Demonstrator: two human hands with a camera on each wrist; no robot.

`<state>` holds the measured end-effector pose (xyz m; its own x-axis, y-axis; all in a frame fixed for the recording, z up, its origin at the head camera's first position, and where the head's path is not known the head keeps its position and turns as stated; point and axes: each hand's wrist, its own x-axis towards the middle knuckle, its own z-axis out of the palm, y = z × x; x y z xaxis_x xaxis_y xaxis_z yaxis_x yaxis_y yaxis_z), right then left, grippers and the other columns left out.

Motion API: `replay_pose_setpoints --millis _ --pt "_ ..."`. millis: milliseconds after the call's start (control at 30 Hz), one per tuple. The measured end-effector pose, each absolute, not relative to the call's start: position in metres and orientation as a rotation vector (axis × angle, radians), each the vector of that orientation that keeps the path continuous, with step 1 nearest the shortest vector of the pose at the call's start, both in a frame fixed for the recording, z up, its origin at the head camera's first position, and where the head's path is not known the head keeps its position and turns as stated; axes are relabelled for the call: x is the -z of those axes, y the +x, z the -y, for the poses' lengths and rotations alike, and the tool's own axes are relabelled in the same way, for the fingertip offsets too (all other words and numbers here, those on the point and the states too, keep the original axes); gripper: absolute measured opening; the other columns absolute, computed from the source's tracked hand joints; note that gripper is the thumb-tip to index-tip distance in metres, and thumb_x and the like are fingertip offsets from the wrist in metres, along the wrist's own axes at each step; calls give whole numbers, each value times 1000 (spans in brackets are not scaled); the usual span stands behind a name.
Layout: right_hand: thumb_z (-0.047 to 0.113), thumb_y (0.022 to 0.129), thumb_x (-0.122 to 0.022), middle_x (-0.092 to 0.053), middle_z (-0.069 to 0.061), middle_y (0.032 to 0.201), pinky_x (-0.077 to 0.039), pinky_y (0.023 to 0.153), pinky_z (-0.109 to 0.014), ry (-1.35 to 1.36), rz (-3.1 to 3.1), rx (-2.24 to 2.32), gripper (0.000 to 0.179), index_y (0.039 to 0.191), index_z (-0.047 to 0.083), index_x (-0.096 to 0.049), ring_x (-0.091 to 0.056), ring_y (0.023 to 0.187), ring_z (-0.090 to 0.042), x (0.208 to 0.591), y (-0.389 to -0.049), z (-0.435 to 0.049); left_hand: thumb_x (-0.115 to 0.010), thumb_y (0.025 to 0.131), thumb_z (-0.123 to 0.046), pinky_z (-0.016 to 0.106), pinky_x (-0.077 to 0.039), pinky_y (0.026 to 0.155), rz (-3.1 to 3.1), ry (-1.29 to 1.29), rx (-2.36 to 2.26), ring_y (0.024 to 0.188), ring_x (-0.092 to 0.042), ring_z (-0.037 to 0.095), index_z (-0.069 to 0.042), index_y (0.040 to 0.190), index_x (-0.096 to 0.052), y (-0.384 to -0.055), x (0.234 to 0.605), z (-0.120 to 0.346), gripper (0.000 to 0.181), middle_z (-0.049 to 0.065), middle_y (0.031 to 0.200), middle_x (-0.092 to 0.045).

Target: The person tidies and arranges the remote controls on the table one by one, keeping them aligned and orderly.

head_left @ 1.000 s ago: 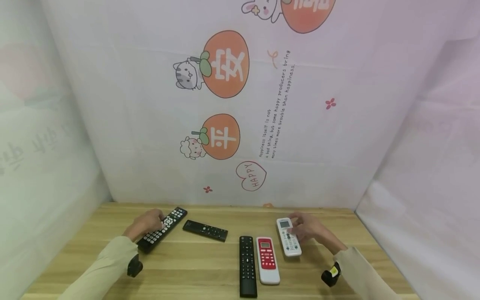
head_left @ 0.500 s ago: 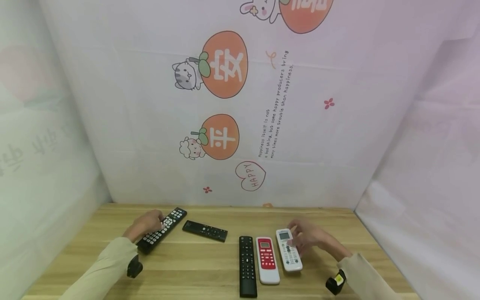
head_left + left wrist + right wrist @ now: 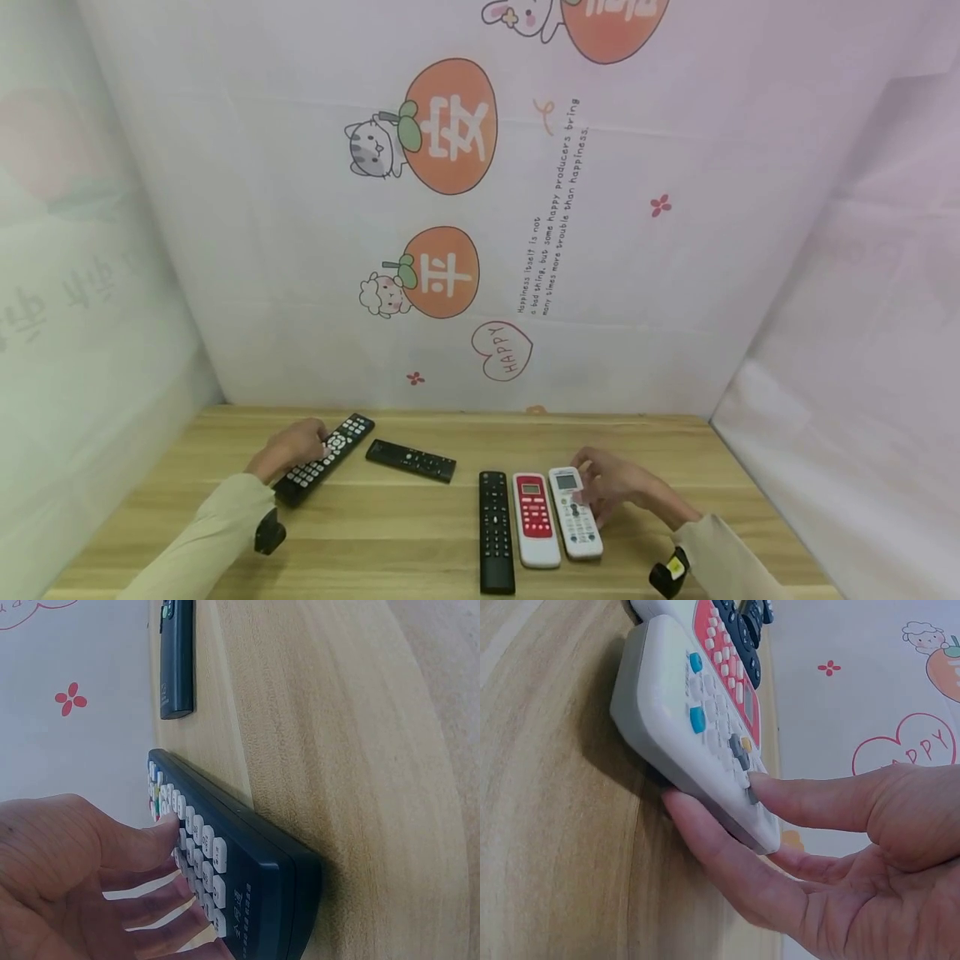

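Note:
In the head view, my left hand holds a black remote control with white buttons that lies slantwise at the left. Its thumb presses on the button face, and the fingers lie along the far side. My right hand grips a white remote control with a grey screen. The right thumb is on its buttons while fingers hold the side edge. One end of this remote appears slightly raised in the right wrist view. Just left of it lies a red-and-white remote control, nearly parallel.
A long black remote control lies left of the red-and-white one. A smaller black remote control rests near the back of the wooden table. White printed cloth walls the back and both sides.
My right hand has brought the white remote control nearer to me and slightly left, close beside the red-and-white one. The left hand and its remote have stayed in place.

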<state>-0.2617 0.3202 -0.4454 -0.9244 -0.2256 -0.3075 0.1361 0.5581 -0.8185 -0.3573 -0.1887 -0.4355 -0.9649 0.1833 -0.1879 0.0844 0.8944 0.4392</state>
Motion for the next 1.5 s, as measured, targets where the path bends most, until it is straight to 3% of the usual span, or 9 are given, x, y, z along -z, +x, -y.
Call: replay_pose_setpoints --millis 500,1033,1300,1500 --pt "-5 92 -72 -62 -20 99 -66 65 -42 122 -2505 1220 37 124 -1 -53 -69 77 -30 441 -259 -320 -67 98 -10 53 -54 90 -2859 227 -625 95 -63 30 11 121 -63 -356 439 178 31 21 107 -68" --pt "-2 95 -71 -64 -19 96 -66 64 -42 124 -2497 1196 37 126 1 -50 -70 78 -29 443 -262 -318 -66 97 -9 47 -59 74 -2808 253 -705 90 -62 31 12 120 -61 -358 434 186 31 21 103 -65" --pt "-1 96 -71 -64 -19 96 -66 65 -41 136 -2465 1163 37 126 1 -50 -71 78 -30 441 -267 -317 -66 95 -8 46 -58 75 -2844 276 -640 90 -62 31 12 121 -61 -361 431 186 33 22 106 -67" --pt "1 97 -71 -65 -19 98 -66 65 -40 133 -2440 1152 37 127 1 -50 -72 78 -30 442 -270 -316 -69 94 -10 53 -57 85 -2900 345 -621 97 -64 35 13 121 -61 -361 434 189 37 28 111 -67"
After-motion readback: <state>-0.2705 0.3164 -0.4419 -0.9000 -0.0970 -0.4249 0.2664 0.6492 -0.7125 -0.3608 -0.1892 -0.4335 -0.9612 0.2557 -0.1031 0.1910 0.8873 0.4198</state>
